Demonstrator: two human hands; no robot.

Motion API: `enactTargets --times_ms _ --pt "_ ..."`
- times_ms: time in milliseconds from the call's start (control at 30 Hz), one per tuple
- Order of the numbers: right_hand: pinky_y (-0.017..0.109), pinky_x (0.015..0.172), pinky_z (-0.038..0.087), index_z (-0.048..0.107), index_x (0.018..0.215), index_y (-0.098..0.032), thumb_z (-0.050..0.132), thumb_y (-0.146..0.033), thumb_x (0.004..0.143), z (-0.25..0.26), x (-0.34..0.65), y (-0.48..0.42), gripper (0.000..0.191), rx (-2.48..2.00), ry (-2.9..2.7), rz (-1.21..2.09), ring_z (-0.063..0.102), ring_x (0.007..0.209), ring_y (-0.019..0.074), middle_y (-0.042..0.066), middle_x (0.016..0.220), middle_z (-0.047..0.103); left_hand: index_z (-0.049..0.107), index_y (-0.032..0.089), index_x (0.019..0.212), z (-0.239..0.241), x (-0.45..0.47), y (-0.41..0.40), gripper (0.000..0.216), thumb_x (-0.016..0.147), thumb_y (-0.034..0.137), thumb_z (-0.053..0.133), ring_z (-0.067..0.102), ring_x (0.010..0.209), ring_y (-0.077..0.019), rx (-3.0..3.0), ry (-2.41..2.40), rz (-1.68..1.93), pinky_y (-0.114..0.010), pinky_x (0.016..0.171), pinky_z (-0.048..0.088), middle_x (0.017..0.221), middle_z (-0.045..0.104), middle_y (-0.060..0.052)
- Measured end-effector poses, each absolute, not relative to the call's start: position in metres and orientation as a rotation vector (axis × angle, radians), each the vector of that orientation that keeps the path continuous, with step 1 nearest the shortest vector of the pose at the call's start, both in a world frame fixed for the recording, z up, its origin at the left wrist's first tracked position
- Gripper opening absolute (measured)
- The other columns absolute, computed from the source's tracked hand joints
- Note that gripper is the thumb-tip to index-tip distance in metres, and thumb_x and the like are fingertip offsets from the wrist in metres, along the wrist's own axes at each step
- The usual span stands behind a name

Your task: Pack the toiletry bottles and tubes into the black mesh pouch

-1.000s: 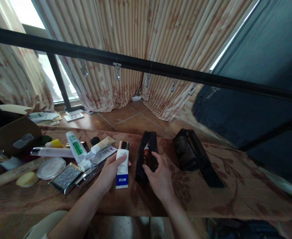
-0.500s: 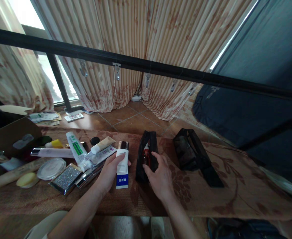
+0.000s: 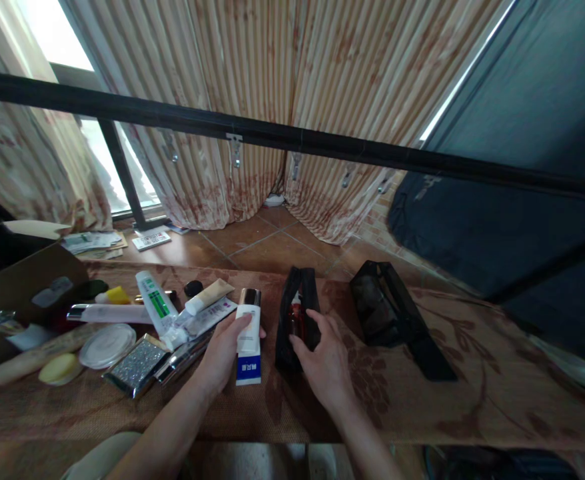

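Note:
My left hand [image 3: 222,350] is closed around a white bottle [image 3: 248,330] with a shiny metallic cap. From beneath the bottle's lower end shows the blue and white end of a tube [image 3: 248,370]. To the right, a black pouch [image 3: 286,357] stands open on the cloth, and inside it is a reddish-amber bottle [image 3: 296,319]. My right hand [image 3: 326,363] reaches into the pouch, thumb and forefinger curled about the amber bottle; its other fingers are partly hidden. A second black case [image 3: 382,307] with a see-through panel lies farther right, its flap spread out.
Left of my hands lie a green-and-white tube [image 3: 156,308], a glittery silver compact [image 3: 136,365], a round clear-lidded tub [image 3: 107,345] and several other cosmetics. A cardboard box [image 3: 32,280] stands at the far left. A dark horizontal bar [image 3: 272,131] crosses above the patterned tablecloth [image 3: 477,400].
The whole scene has shifted slightly down and to the right as the head camera moved. Both hands keep nearly the same place relative to the bottles and pouch.

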State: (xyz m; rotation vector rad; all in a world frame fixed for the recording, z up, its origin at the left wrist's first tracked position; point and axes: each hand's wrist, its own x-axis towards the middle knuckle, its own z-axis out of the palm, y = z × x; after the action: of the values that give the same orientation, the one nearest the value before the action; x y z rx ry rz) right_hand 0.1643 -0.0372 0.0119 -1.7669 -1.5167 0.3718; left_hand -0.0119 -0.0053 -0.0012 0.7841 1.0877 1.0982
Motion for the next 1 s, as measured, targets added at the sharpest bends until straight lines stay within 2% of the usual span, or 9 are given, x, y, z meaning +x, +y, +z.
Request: enactTargets --times_ms 333,467,667,1000 --pt "0.039 0.091 0.045 0.054 0.118 -0.022 0.059 -0.029 0.075 0.01 0.164 -0.037 0.044 -1.778 -1.511 0.407 0.057 0.105 0.0236 0.006 0.115 0.056 0.065 0.012 0.069 0.002 -0.012 -0.007 0.031 0.074 0.041 0.061 0.053 0.054 -0.0135 0.791 1.111 1.112 -0.024 0.053 0.041 0.065 0.064 -0.006" --pt "0.04 0.091 0.046 0.054 0.119 -0.021 0.059 -0.029 0.075 0.01 0.163 -0.037 0.045 -1.784 -1.503 0.403 0.058 0.103 0.0241 0.007 0.113 0.057 0.067 0.012 0.074 0.001 -0.013 -0.007 0.025 0.073 0.037 0.061 0.053 0.053 -0.0134 0.791 1.092 1.107 -0.024 0.053 0.042 0.067 0.065 -0.006" --pt "0.041 0.09 0.047 0.054 0.12 -0.02 0.059 -0.028 0.075 0.008 0.163 -0.037 0.045 -1.776 -1.505 0.375 0.057 0.105 0.0254 0.009 0.115 0.057 0.067 0.012 0.078 -0.001 -0.014 -0.006 0.019 0.068 0.027 0.062 0.058 0.057 -0.0158 0.815 1.069 1.102 -0.025 0.053 0.043 0.072 0.068 -0.007" --pt "0.039 0.09 0.047 0.055 0.118 -0.02 0.058 -0.029 0.076 0.01 0.163 -0.037 0.043 -1.794 -1.51 0.381 0.057 0.104 0.0245 0.008 0.113 0.057 0.061 0.013 0.083 0.012 -0.006 -0.009 0.023 0.061 0.019 0.063 0.064 0.067 -0.0189 0.692 1.018 1.167 -0.027 0.059 0.047 0.076 0.069 -0.006"
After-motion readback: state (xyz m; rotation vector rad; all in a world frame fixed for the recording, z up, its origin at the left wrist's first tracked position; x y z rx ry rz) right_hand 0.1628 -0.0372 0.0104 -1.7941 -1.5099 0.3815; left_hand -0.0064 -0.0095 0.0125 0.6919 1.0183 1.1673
